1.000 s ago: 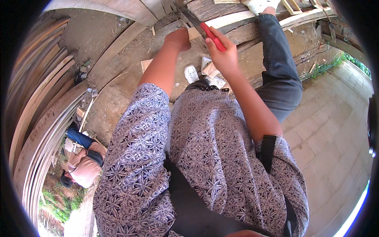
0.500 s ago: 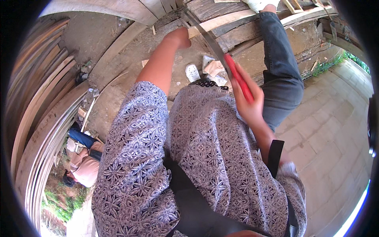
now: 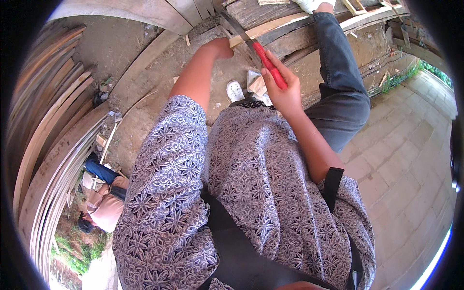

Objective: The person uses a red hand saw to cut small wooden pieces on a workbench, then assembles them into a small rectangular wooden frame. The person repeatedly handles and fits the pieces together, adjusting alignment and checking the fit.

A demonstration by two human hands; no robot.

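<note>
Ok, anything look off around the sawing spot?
Slightly: loose pale pieces lie jumbled on the dirt ground beside the white shoe, untidy so close to a foot. Nothing else stands out around the red-handled saw or wooden strip.

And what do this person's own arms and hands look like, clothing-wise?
The left hand and right hand show no glove, and no watch or bracelet is visible. Both forearms are bare. The left sleeve and right sleeve are loose, with a dense pale-and-dark floral print. A black strap lies over the right sleeve near its hem.
</note>
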